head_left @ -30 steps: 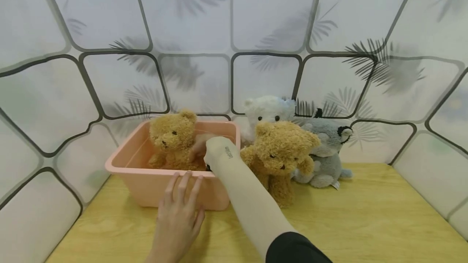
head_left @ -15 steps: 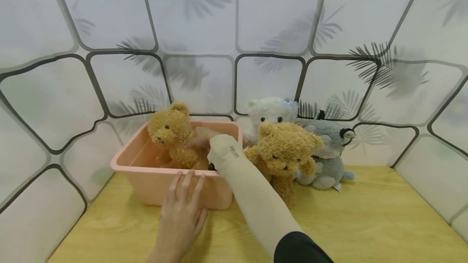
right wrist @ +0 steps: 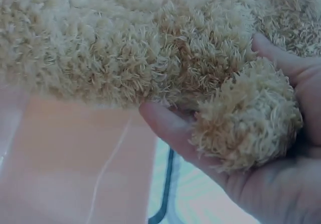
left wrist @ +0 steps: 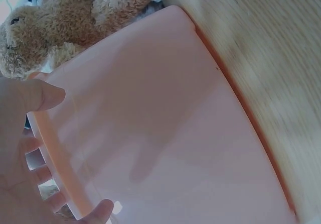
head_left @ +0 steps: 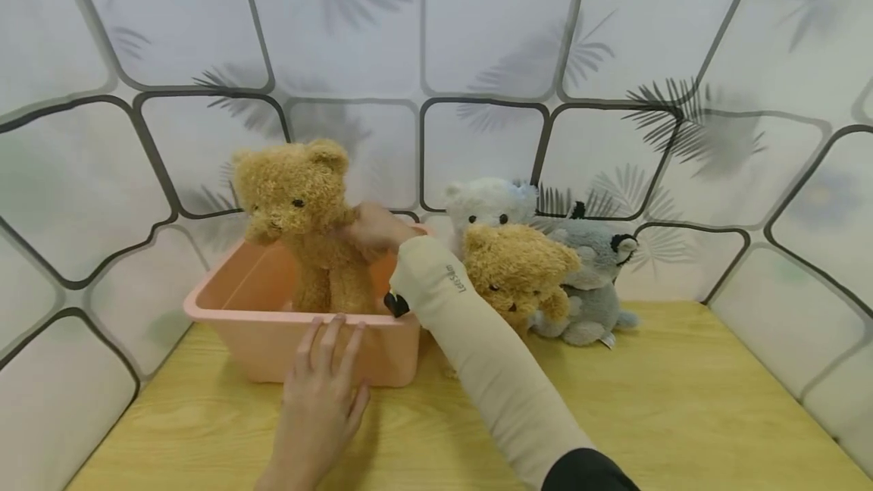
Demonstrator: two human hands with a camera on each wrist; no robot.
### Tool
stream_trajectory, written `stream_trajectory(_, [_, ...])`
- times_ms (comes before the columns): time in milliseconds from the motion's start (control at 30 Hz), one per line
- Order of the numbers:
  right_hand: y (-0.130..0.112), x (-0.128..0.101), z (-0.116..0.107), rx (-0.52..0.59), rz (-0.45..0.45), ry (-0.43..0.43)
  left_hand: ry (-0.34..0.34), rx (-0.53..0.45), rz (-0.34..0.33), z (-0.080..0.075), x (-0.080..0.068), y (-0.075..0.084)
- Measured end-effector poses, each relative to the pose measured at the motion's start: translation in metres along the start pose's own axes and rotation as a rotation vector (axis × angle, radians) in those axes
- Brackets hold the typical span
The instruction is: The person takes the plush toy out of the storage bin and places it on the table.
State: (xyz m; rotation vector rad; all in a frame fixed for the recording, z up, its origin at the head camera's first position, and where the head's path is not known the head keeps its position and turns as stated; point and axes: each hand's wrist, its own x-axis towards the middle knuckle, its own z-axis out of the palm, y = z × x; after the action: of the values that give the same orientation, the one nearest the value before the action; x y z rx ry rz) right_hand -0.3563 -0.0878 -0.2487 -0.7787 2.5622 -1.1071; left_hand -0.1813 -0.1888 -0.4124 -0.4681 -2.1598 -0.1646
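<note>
My right hand holds a curly golden-brown teddy bear by its side, under one arm. The bear stands upright, its head above the pink plastic basin and its legs inside it. In the right wrist view the fingers and thumb lie around the bear's body, its round paw in my palm. My left hand rests at the basin's front rim, fingers extended and fingertips over the edge; in the left wrist view the thumb overlaps the outer wall.
A second golden-brown teddy bear sits just right of the basin, partly behind my right forearm. Behind it are a white bear and a grey plush animal with black-edged ears. A patterned wall covering backs the wooden table.
The teddy bear in my right hand has risen out of the basin, its head now well above the rim. My right hand has come up with it. The left hand stays at the rim.
</note>
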Motion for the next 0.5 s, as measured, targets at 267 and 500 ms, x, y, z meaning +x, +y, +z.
stream_trajectory(267, [-0.014,-0.024,-0.003,0.025,-0.076,0.019,0.011,-0.004,0.011,-0.002,-0.002,-0.003])
stream_trajectory(500, [-0.011,-0.048,-0.001,0.033,-0.214,0.051,-0.015,-0.011,0.012,-0.002,0.0,-0.003])
